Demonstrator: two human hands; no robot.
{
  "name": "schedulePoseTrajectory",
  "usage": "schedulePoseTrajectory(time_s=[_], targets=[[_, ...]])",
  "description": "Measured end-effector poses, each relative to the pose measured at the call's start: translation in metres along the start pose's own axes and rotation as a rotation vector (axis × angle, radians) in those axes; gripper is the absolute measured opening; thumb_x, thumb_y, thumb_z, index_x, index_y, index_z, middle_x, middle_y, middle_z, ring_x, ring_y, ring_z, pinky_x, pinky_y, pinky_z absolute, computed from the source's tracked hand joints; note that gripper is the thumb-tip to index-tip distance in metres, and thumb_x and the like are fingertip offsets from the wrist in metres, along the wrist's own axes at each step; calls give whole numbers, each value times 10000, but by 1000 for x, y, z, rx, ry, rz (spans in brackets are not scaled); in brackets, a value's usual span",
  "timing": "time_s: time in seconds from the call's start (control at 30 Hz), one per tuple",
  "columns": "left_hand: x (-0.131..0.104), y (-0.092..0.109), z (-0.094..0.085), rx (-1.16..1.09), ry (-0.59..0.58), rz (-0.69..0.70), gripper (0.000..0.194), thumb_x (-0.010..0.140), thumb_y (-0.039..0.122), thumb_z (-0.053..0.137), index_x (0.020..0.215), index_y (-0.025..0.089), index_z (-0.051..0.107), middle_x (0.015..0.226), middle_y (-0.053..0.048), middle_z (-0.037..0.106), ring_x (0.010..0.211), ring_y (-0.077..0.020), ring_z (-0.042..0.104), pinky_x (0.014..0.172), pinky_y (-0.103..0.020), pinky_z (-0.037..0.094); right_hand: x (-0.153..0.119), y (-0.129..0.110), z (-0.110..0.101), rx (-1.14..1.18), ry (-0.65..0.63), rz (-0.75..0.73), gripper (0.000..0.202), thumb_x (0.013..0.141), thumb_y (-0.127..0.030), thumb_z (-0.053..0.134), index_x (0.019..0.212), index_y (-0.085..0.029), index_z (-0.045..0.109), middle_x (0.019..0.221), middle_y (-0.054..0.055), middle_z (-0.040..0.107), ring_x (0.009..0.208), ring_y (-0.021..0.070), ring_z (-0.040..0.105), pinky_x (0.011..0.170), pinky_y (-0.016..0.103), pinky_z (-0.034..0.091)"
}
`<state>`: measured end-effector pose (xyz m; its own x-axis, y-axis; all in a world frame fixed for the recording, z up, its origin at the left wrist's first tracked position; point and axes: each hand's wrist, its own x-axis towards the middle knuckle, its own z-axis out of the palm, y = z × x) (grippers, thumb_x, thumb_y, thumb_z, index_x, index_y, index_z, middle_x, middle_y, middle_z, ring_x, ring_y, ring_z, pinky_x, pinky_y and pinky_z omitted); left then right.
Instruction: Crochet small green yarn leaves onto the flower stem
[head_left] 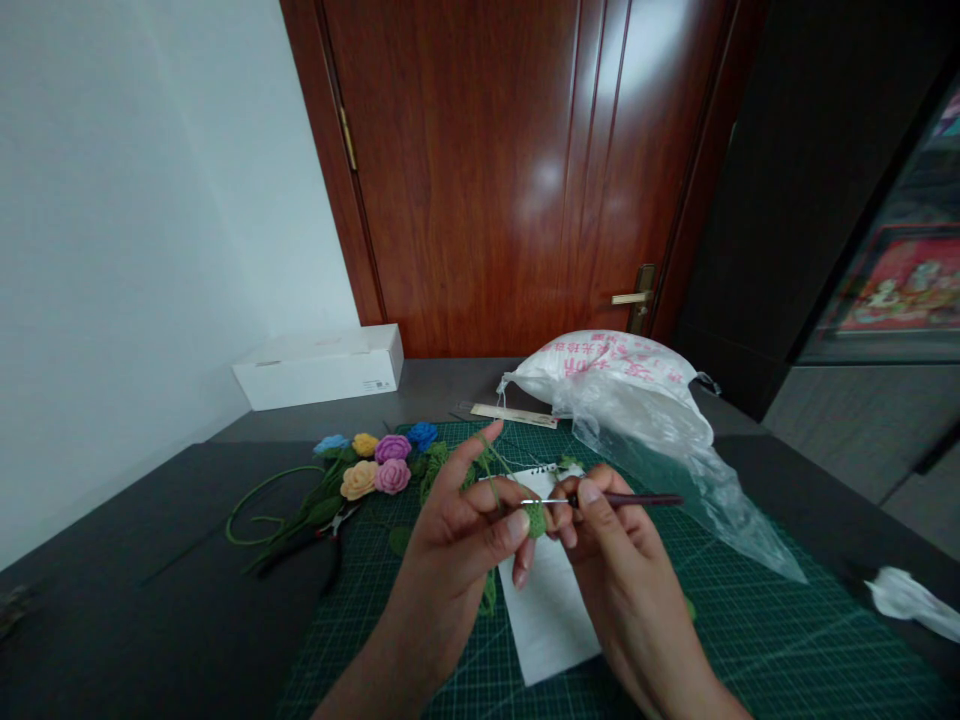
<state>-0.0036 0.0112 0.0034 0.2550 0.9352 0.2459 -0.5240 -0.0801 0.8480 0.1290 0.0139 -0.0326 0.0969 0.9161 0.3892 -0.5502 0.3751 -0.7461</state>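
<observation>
My left hand (469, 535) pinches a small green crochet piece (535, 519) between thumb and fingers. Its index finger points up, and green yarn (489, 470) runs over it down to the piece. In my right hand (619, 540) is a crochet hook (645, 499) with a dark handle, held level. The hook's silver shaft lies at the top edge of the green piece, pointing left. Whether the tip is inside a loop is too small to tell. Under both hands lies a white notepad sheet (546, 620).
A green cutting mat (757, 620) covers the dark table. Crocheted flowers (391, 475) and pliers (330, 540) lie at left. Behind stand a white box (322, 365), a ruler (514, 415) and a filled white plastic bag (622, 385). Crumpled white tissue (911, 600) lies far right.
</observation>
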Motion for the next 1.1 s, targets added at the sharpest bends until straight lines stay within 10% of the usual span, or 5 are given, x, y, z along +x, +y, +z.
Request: schedulePoseTrajectory(time_s=[0.23, 0.4, 0.77, 1.1], targets=[[-6, -5, 7, 15, 79, 58, 828, 841, 139, 748, 1544, 217, 317, 797, -2, 694, 621, -127, 559, 536, -239, 421, -5, -14, -9, -878, -24, -747, 156, 844, -109, 691, 824, -253, 633, 715, -22, 631, 679, 169, 581, 682, 350, 472], [-7, -5, 12, -233, 78, -164, 692, 758, 128, 811, 1387, 109, 522, 756, 0, 660, 545, -88, 528, 505, -215, 388, -3, -11, -13, -846, -101, -895, 245, 854, -59, 654, 960, -279, 663, 775, -12, 658, 704, 180, 615, 719, 401, 510], [-7, -2, 6, -373, -37, -195, 860, 795, 77, 753, 1530, 78, 306, 788, -74, 716, 557, -98, 542, 535, -210, 359, -8, -4, -6, -169, 9, -453, 150, 1034, -226, 459, 1014, -241, 607, 805, 28, 646, 782, 199, 652, 675, 347, 522], [-3, -4, -2, -297, -22, -179, 693, 749, 87, 801, 1384, 118, 525, 830, -67, 714, 588, -82, 536, 521, -182, 367, 1, -13, 7, 98, -66, -18, 251, 1011, -395, 476, 827, -233, 528, 612, -35, 472, 493, 131, 424, 491, 273, 381]])
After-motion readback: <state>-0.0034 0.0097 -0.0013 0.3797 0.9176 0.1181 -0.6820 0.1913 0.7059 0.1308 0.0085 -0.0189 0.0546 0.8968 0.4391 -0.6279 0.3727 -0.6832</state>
